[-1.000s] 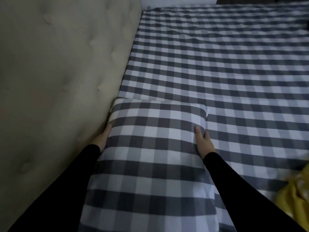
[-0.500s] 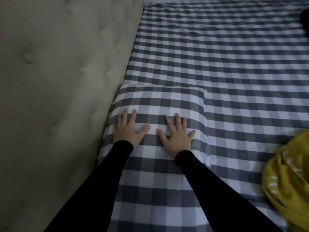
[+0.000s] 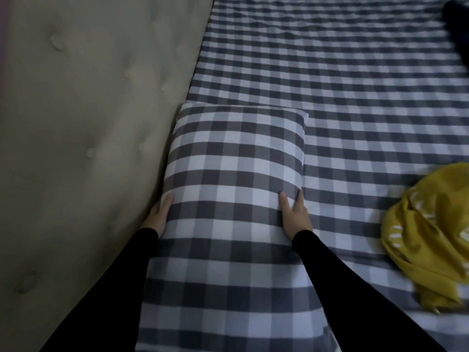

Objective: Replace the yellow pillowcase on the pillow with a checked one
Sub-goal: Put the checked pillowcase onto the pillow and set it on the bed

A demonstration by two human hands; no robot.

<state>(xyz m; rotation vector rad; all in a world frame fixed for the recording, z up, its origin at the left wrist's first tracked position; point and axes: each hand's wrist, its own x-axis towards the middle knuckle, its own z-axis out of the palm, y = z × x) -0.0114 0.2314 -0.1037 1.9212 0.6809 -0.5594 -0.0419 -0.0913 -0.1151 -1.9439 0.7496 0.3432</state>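
Hands now flanking pillow (image 3: 236, 179) (checked)

Dim, flat indoor light; soft overall focus, motion blur at right edge, wide-angle bending.

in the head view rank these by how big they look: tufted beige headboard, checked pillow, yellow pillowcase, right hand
1. Tufted beige padded headboard, filling the left side.
2. Grey-and-white checked pillow, though it is nearest the camera.
3. Crumpled yellow pillowcase, partly cut off by the frame edge.
4. Right hand, pressed against the pillow's side.
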